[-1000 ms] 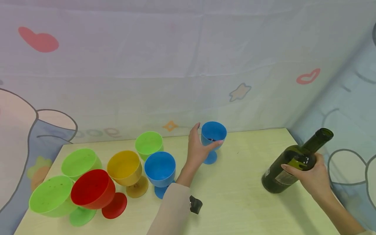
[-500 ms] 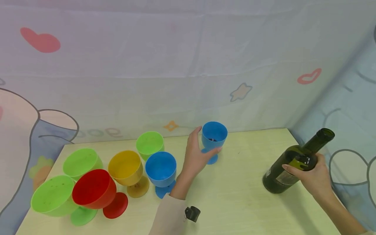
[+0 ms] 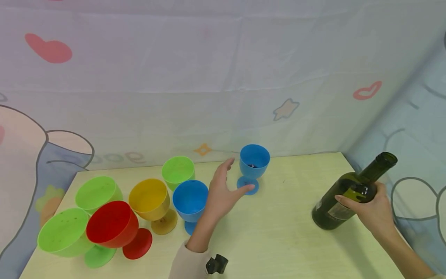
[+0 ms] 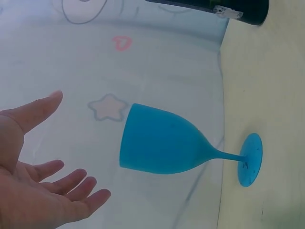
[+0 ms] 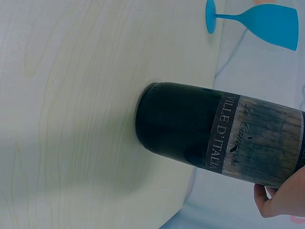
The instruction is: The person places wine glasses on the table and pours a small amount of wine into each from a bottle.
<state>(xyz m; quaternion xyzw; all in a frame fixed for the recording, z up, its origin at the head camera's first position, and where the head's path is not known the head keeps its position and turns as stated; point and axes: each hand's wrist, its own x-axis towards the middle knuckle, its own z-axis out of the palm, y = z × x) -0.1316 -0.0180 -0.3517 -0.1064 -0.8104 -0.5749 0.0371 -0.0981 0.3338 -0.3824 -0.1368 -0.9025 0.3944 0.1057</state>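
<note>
A blue goblet (image 3: 253, 161) stands upright near the table's back edge, with something dark inside its bowl. My left hand (image 3: 223, 193) is just left of it, fingers spread and apart from the cup; the left wrist view shows a gap between the hand (image 4: 52, 191) and the goblet (image 4: 167, 140). At the right side of the table, my right hand (image 3: 374, 209) grips a dark green wine bottle (image 3: 334, 207) around its upper body. In the right wrist view the base of the bottle (image 5: 176, 124) rests on or very close to the tabletop, and its label shows.
Several goblets stand on the left: a blue one (image 3: 189, 199) partly behind my left forearm, a yellow one (image 3: 149, 199), a red one (image 3: 112, 224), and green ones (image 3: 62, 232). A printed cloth (image 3: 223, 77) hangs behind the pale wooden table (image 3: 278, 240).
My left hand has let go of the blue goblet and drawn back to the left and toward me. The goblet stays in place. My right hand and the bottle have hardly moved.
</note>
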